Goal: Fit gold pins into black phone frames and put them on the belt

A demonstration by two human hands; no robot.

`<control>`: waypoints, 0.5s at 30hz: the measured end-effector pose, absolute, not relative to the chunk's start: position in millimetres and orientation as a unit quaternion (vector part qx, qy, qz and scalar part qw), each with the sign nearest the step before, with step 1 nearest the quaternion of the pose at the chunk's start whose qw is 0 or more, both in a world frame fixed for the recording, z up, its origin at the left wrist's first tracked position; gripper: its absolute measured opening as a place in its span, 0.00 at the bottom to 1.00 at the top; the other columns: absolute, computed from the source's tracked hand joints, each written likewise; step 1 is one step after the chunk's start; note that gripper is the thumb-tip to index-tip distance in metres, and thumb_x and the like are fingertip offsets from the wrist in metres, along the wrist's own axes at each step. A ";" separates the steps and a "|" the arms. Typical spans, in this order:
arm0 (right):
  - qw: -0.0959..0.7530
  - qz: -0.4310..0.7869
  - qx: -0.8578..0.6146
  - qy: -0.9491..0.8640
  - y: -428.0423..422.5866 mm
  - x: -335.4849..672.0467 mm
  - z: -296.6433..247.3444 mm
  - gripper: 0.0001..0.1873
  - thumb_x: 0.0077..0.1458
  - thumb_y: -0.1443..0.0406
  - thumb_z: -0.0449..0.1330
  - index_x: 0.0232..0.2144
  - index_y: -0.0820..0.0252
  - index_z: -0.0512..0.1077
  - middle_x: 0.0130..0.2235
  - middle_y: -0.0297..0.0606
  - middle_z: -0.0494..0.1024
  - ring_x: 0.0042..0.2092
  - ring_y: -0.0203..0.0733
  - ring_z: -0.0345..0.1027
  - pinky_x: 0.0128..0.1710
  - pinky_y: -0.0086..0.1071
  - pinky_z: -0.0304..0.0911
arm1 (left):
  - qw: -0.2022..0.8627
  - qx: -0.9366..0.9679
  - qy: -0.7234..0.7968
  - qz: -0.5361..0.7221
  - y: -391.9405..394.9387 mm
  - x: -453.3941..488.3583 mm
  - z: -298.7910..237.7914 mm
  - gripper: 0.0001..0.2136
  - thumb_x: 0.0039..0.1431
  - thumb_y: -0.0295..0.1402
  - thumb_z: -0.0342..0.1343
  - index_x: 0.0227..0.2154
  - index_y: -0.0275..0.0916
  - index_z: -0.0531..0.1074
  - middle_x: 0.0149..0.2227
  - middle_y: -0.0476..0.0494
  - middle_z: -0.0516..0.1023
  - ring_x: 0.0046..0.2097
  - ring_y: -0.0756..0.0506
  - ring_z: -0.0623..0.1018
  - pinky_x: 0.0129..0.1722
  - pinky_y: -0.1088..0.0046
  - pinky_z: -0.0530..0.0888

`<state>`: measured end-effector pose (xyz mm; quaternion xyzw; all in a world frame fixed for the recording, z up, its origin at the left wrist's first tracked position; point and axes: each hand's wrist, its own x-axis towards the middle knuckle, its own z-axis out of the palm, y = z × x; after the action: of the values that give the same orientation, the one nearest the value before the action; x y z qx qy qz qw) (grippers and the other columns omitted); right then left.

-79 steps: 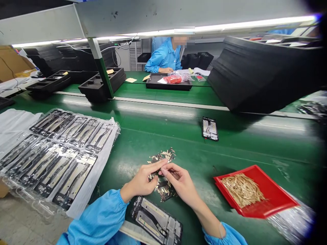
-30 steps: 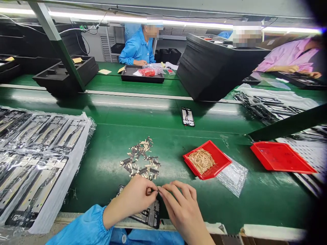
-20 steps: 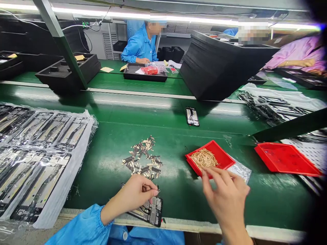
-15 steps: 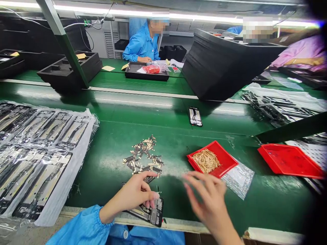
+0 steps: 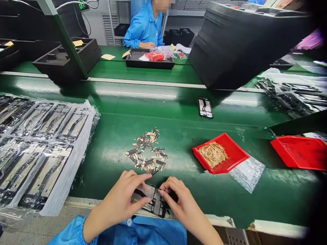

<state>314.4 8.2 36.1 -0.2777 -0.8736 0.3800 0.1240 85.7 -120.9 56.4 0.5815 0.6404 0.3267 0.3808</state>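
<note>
An opened phone body [image 5: 158, 206] lies near the front edge of the green bench, its inner parts facing up. Over its left part is my left hand [image 5: 125, 195], thumb and index finger spread apart, with the thumb tip at the phone's surface. My right hand [image 5: 178, 195] is at the phone's upper right, thumb and index finger pinched together; whatever is between them is too small to make out. Just beyond the phone, small black-and-gold strips [image 5: 150, 165] lie in a loose heap. Farther right, a red tray [image 5: 236, 154] contains a pile of thin gold-coloured strips [image 5: 213, 154].
Plastic-wrapped phone bodies [image 5: 51, 136] cover the left side. A single phone body [image 5: 205, 108] lies farther back. A clear bag [image 5: 247, 173] sits partly under the red tray, and another red tray [image 5: 301, 153] is at right. Behind stand stacked black trays [image 5: 230, 44] and a person in blue [image 5: 145, 27].
My right hand has moved left from beside the red tray to the phone body, its fingers closing to a pinch. My left hand's thumb and index finger have spread apart. The view has shifted slightly.
</note>
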 end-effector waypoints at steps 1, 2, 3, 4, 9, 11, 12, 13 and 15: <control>0.107 0.396 -0.280 -0.868 7.8 313.3 35.9 0.09 0.74 0.65 0.58 0.38 0.53 0.73 0.36 0.34 0.78 0.39 0.44 0.71 0.42 0.38 0.65 | 0.343 0.622 0.640 0.294 -126.3 83.4 55.0 0.30 0.67 0.39 0.68 0.70 0.49 0.67 0.55 0.39 0.81 0.56 0.35 0.76 0.59 0.53 0.71; 0.097 0.405 -0.282 -0.865 7.8 312.4 35.8 0.08 0.73 0.65 0.58 0.37 0.53 0.74 0.36 0.34 0.77 0.39 0.44 0.71 0.42 0.37 0.65 | 0.314 0.651 0.639 0.263 -130.8 81.5 53.1 0.34 0.65 0.38 0.70 0.71 0.50 0.65 0.60 0.38 0.79 0.60 0.33 0.74 0.62 0.50 0.68; 0.090 0.409 -0.284 -0.863 8.0 311.6 36.0 0.08 0.73 0.65 0.59 0.37 0.53 0.74 0.36 0.34 0.77 0.39 0.44 0.71 0.42 0.37 0.65 | 0.296 0.670 0.638 0.239 -134.2 80.2 50.8 0.38 0.63 0.37 0.71 0.73 0.50 0.61 0.63 0.37 0.77 0.62 0.32 0.73 0.63 0.47 0.67; 0.085 0.411 -0.285 -0.862 8.6 310.8 36.4 0.08 0.72 0.66 0.59 0.37 0.53 0.74 0.35 0.33 0.77 0.38 0.44 0.71 0.42 0.37 0.64 | 0.285 0.680 0.638 0.223 -136.6 79.4 48.4 0.42 0.62 0.36 0.72 0.75 0.50 0.57 0.65 0.36 0.76 0.63 0.31 0.72 0.64 0.46 0.65; 0.064 0.415 -0.292 -0.859 11.7 306.5 39.7 0.08 0.71 0.67 0.60 0.36 0.53 0.74 0.35 0.33 0.76 0.38 0.44 0.70 0.42 0.37 0.62 | 0.285 0.680 0.643 0.205 -139.6 79.4 40.4 0.51 0.60 0.31 0.73 0.77 0.51 0.46 0.67 0.36 0.73 0.64 0.31 0.71 0.65 0.48 0.63; 0.061 0.418 -0.294 -0.857 12.1 305.4 40.1 0.08 0.70 0.67 0.60 0.36 0.53 0.74 0.35 0.33 0.76 0.38 0.44 0.70 0.42 0.37 0.62 | 0.289 0.679 0.644 0.202 -139.6 79.7 39.6 0.52 0.60 0.30 0.74 0.77 0.52 0.45 0.67 0.36 0.72 0.65 0.31 0.71 0.65 0.48 0.62; 0.061 0.419 -0.295 -0.857 12.1 305.2 39.8 0.08 0.71 0.67 0.60 0.36 0.54 0.74 0.35 0.33 0.76 0.38 0.44 0.70 0.42 0.38 0.62 | 0.290 0.678 0.644 0.200 -139.7 79.6 39.4 0.52 0.60 0.30 0.74 0.77 0.52 0.45 0.67 0.36 0.72 0.65 0.31 0.71 0.65 0.48 0.62; 0.061 0.420 -0.295 -0.856 12.1 305.3 39.4 0.08 0.71 0.67 0.60 0.36 0.54 0.74 0.35 0.33 0.76 0.38 0.44 0.69 0.42 0.38 0.61 | 0.291 0.678 0.645 0.199 -140.0 79.5 39.1 0.52 0.60 0.30 0.74 0.77 0.52 0.45 0.67 0.36 0.72 0.65 0.31 0.71 0.65 0.47 0.62; 0.060 0.420 -0.296 -0.856 11.9 305.8 38.3 0.08 0.72 0.66 0.59 0.36 0.54 0.74 0.35 0.33 0.76 0.39 0.44 0.69 0.43 0.38 0.61 | 0.292 0.676 0.647 0.196 -140.7 79.0 38.4 0.51 0.60 0.31 0.74 0.77 0.52 0.46 0.67 0.36 0.72 0.65 0.31 0.71 0.65 0.47 0.61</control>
<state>305.8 11.9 38.3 -0.2957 -0.8557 0.4204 0.0603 79.0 -140.7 38.4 0.6765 0.6469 0.1959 0.2925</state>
